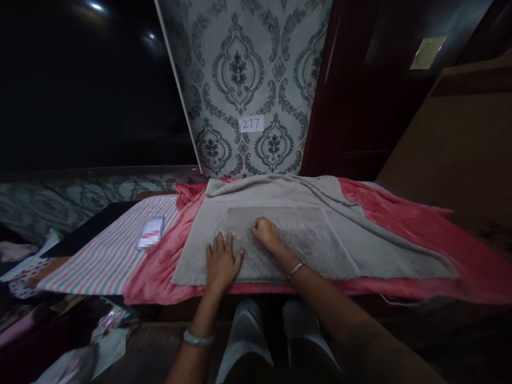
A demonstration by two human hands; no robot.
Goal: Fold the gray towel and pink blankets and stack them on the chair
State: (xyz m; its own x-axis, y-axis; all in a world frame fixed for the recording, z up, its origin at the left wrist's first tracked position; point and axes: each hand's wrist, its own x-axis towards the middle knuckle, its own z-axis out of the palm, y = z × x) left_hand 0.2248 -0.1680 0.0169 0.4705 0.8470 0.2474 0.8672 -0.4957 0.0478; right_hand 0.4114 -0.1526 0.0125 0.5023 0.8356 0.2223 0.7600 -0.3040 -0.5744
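Observation:
A grey plush cloth (304,240) lies spread before me, with a darker fuzzy panel in its middle and a wrinkled far edge. My left hand (222,261) rests flat on the left part of this panel, fingers spread. Farther right and a little higher, my right hand (264,232) is closed, fingers curled together against the panel. Whatever those fingers hold, if anything, is hidden. Under the grey cloth, a red plush blanket (404,216) shows on both sides.
A striped cloth (108,242) lies to the left, with a blurred-out flat object (151,233) on it. A large dark screen (88,90) stands behind at left. The patterned wall carries a paper label (251,124) reading 277. Brown cardboard (460,154) leans at right.

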